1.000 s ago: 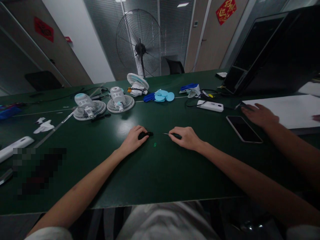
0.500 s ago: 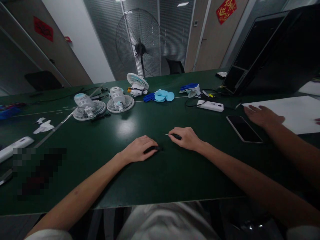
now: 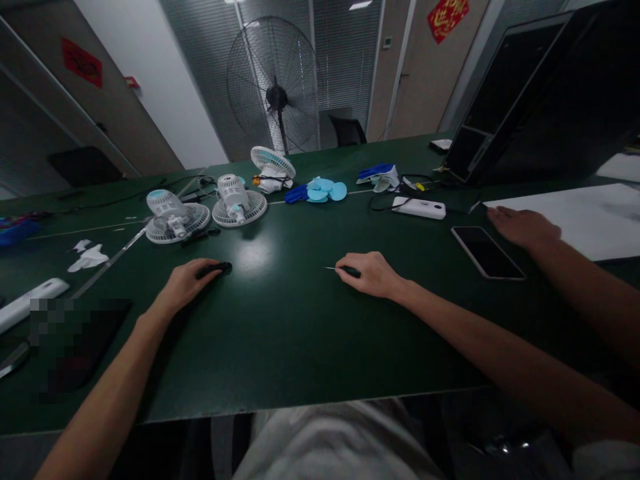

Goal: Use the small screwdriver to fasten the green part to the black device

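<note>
My left hand point(image 3: 183, 285) is closed on a small black elongated object point(image 3: 215, 269), whose far end sticks out past the fingertips to the right; its exact kind is unclear. Close to the middle of the table, my right hand point(image 3: 374, 275) rests closed on a screwdriver point(image 3: 352, 271). It has a dark handle, and its thin metal shaft points left. A wide stretch of the green table point(image 3: 280, 320) separates the two hands. Beyond the left hand lie two small white fans point(image 3: 175, 220), face down.
Another small fan point(image 3: 273, 167), light-blue fan blades point(image 3: 326, 190), blue-and-white gloves point(image 3: 379, 176) and a white power bank-like box point(image 3: 419, 207) lie farther back. At right are a phone point(image 3: 487, 253), another person's hand point(image 3: 525, 227) on white paper point(image 3: 590, 213), and a large black case point(image 3: 550, 107).
My left hand has moved left with the black object, away from my right hand. The right hand and screwdriver have stayed nearly in place.
</note>
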The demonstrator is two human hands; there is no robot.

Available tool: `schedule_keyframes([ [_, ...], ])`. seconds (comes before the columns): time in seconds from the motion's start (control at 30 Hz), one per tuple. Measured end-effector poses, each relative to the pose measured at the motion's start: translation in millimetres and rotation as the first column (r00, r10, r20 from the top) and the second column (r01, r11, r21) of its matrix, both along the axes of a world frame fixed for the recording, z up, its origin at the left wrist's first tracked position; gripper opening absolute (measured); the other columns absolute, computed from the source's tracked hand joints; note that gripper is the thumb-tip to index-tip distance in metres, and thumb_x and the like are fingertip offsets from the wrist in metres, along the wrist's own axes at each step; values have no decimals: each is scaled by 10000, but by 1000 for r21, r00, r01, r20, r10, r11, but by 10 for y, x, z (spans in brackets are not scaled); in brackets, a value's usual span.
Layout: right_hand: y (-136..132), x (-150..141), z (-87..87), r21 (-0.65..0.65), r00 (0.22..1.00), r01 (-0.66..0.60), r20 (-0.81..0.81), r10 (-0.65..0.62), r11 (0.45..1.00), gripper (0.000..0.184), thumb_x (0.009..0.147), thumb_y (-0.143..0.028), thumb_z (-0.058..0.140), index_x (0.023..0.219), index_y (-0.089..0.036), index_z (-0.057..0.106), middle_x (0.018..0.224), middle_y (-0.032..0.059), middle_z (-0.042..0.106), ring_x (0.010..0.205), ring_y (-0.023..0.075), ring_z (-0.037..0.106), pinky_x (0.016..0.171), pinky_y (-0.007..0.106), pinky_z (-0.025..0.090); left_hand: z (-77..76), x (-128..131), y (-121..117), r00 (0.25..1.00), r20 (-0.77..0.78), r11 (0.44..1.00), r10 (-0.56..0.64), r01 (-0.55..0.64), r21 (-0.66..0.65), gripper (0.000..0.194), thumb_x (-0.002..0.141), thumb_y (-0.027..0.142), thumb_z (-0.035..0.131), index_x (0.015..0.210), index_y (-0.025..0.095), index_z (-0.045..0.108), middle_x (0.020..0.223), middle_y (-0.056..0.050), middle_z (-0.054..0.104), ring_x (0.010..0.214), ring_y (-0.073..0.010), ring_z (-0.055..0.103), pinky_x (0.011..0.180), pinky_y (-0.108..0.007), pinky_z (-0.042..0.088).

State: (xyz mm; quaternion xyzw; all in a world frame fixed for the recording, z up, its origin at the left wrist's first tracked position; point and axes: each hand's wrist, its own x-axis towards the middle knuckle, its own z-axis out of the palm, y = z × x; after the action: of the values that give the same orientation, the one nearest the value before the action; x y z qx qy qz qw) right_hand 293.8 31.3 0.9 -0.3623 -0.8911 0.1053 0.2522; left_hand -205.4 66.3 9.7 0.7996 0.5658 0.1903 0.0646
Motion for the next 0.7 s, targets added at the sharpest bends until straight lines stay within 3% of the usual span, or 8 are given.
schedule_keyframes([
  [0.27, 7, 5, -9, 9, 1000, 3, 7, -3, 1000, 267, 1039, -330, 535, 1167, -171, 708, 1005, 54, 735, 741, 141, 644, 649, 269, 484, -10, -108, 139, 993, -74, 996, 87, -85, 25, 577, 882, 655, 513, 1181, 213, 733, 1209, -124, 724, 1117, -331, 665, 997, -442, 517],
  [0.47, -3, -9, 2, 9, 1000, -4, -9, 4, 1000, 252, 1032, -322, 549, 1154, -170, 709, 984, 46, 732, 748, 141, 649, 679, 273, 492, -69, -273, 176, 991, -25, 991, 130, -130, -19, 627, 858, 546, 544, 1342, 157, 634, 1165, -134, 735, 1001, -304, 700, 896, -406, 555],
  [0.7, 7, -1, -15, -3, 1000, -12, -19, 12, 1000, 254, 1039, -328, 541, 1152, -173, 707, 985, 49, 733, 727, 134, 641, 655, 263, 489, -80, -319, 216, 987, -47, 988, 153, -152, 32, 463, 867, 573, 517, 1021, 205, 753, 1117, -127, 714, 947, -301, 682, 858, -402, 538],
])
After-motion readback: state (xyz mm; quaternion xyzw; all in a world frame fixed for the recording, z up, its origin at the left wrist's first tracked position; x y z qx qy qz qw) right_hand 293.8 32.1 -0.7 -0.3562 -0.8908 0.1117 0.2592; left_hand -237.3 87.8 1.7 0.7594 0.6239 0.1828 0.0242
